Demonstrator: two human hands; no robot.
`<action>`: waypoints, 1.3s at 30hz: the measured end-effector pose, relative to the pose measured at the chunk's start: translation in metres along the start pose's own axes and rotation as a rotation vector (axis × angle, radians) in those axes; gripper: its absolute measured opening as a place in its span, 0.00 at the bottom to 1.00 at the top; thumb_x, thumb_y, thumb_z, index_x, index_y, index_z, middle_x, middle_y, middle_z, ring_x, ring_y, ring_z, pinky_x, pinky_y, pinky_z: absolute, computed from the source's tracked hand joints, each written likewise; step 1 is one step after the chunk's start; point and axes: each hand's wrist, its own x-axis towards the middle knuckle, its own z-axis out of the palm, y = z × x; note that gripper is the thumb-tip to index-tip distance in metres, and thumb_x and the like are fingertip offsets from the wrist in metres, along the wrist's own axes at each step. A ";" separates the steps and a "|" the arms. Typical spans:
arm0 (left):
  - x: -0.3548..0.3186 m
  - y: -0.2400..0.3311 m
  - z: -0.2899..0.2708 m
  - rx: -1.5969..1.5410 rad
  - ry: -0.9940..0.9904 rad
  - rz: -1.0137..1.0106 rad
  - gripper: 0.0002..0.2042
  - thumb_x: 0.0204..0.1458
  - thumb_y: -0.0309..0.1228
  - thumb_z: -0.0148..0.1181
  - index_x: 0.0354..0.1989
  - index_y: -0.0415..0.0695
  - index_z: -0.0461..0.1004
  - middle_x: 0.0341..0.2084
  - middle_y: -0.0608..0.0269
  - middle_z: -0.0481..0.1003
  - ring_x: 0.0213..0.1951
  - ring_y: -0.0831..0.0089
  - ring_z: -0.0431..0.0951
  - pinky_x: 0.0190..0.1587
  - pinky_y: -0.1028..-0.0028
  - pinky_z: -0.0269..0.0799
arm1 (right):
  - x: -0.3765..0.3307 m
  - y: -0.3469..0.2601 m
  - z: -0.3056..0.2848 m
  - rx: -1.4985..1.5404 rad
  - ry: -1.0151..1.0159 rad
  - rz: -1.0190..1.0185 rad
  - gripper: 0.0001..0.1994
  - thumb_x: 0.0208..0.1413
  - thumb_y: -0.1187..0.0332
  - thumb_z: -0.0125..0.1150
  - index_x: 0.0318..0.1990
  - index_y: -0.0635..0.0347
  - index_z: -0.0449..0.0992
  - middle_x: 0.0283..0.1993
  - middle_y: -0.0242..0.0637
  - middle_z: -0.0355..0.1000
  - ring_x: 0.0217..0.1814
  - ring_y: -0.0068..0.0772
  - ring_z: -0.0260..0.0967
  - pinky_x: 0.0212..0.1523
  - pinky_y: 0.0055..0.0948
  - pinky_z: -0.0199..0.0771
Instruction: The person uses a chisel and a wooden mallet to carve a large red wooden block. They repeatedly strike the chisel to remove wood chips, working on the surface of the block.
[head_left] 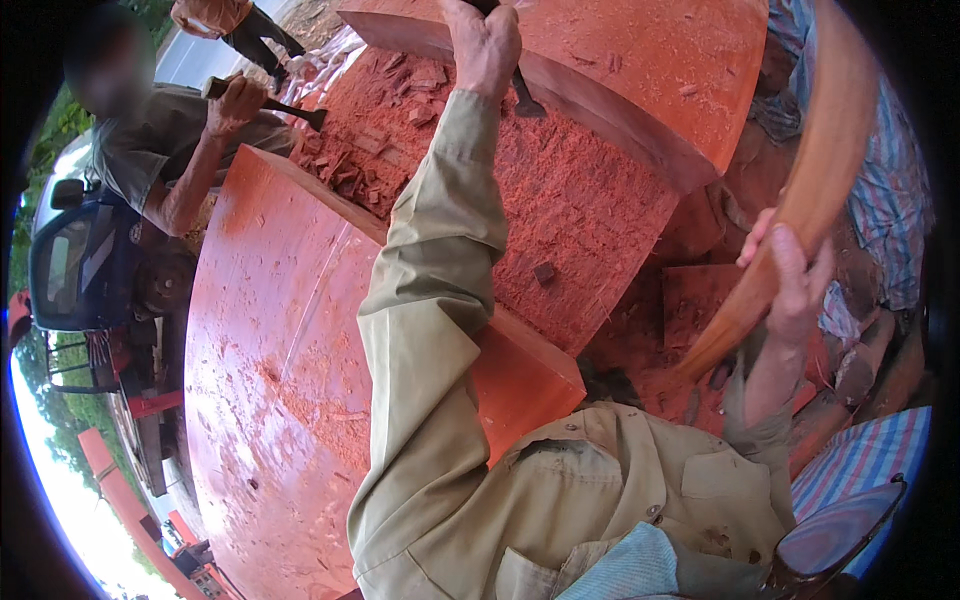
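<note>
My left hand [487, 42] is closed round the dark handle of a chisel at the top of the view. The chisel's flared blade [526, 98] points down at the rough, chip-strewn channel [575, 190] cut across a large red wooden block [290, 330]. Part of the handle is hidden by the hand and the picture's edge. On the right, my right hand [793, 275] grips a long wooden club [830, 130], fingers and thumb wrapped round it. The club's thick end rises past the top edge, and its thin end points down towards my body.
At the left a co-worker's hand [236, 104] holds another chisel [312, 118] over the channel. Another person [250, 28] stands behind. Loose red chips [360, 170] lie in the channel. A blue truck [80, 260] stands far left; striped sheeting [885, 200] and split wood [870, 360] lie right.
</note>
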 end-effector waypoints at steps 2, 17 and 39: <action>0.003 -0.005 -0.006 -0.002 -0.117 0.043 0.28 0.49 0.21 0.66 0.61 0.36 0.68 0.42 0.60 0.71 0.43 0.67 0.72 0.47 0.65 0.72 | 0.015 -0.032 0.005 -0.029 -0.014 -0.090 0.17 0.68 0.61 0.62 0.51 0.69 0.72 0.37 0.41 0.74 0.32 0.27 0.72 0.35 0.28 0.74; 0.011 -0.068 0.030 -0.157 0.140 -0.119 0.14 0.52 0.27 0.78 0.39 0.42 0.75 0.33 0.67 0.77 0.34 0.75 0.76 0.39 0.70 0.74 | 0.096 -0.145 0.000 -0.289 -0.354 -0.345 0.28 0.69 0.53 0.58 0.63 0.71 0.65 0.49 0.48 0.69 0.45 0.36 0.70 0.49 0.34 0.72; -0.007 -0.060 0.014 -0.244 -0.017 -0.165 0.08 0.50 0.23 0.76 0.33 0.41 0.80 0.29 0.67 0.82 0.31 0.77 0.80 0.37 0.72 0.77 | 0.153 -0.132 0.133 -1.051 -0.595 -0.383 0.35 0.57 0.51 0.74 0.60 0.75 0.72 0.53 0.64 0.76 0.51 0.55 0.80 0.54 0.43 0.79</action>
